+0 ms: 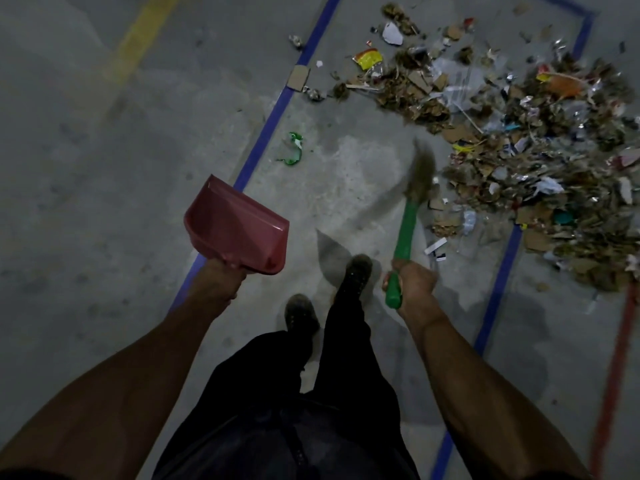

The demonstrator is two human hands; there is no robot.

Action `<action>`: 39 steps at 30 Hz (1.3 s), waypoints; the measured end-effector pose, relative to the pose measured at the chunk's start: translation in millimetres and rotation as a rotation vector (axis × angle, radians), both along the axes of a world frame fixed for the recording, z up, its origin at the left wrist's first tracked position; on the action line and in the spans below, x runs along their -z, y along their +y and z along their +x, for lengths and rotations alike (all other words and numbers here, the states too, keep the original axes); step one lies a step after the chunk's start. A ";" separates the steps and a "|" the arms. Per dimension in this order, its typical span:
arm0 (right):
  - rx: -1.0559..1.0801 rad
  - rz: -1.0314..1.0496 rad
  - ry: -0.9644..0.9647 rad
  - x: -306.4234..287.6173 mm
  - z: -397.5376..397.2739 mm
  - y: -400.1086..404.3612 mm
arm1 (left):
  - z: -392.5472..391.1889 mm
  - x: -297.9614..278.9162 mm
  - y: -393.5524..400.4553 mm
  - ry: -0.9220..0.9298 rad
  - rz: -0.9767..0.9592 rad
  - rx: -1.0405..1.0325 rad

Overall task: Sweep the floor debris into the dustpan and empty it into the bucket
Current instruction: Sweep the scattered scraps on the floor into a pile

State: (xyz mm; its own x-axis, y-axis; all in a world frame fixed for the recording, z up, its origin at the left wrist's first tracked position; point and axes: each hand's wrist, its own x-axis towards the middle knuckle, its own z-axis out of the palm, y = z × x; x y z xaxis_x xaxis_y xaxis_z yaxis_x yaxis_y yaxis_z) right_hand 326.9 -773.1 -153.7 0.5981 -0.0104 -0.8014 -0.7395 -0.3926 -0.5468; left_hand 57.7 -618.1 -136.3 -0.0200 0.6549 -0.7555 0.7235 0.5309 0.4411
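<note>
Your fingers are curling round two handles at once: the left hand [221, 277] is gripping the short handle of the red dustpan [239, 225] and holding it up off the floor with its open mouth facing away from you, while the right hand [412, 284] is wrapping tightly round the green handle of the hand broom [407, 230], whose bristles are blurring just at the near edge of the debris pile [540, 161]. That pile is lying ahead and to your right, spreading across the concrete floor [104, 168] inside the blue tape lines [266, 126], so the broom hand is sitting much nearer to it than the dustpan hand. The broom's long axis is pointing forward and slightly right, straight toward the litter. A green wrapper [292, 148] is lying apart from the heap, ahead of the dustpan. You are probably needing to lower the pan to the floor to the left of the pile, mouth toward it, so the broom can be drawing scraps leftward into it. No bucket is showing in this view
</note>
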 end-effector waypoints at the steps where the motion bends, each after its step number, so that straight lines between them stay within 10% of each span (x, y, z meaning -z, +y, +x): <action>1: -0.051 0.029 -0.011 -5.2 -9.1 -3.2 | 1.9 -1.3 -0.9 0.004 -0.009 0.009; 9: -0.266 0.039 0.112 -12.7 -56.2 -34.5 | 16.5 -4.5 -3.4 -0.018 0.002 0.054; 21: 0.027 -0.009 -0.085 -8.8 43.6 -37.7 | 26.7 11.1 1.4 -0.055 0.008 0.063; 39: -0.533 0.036 0.161 21.4 -77.5 99.8 | -14.6 9.6 21.6 -0.038 0.013 -0.079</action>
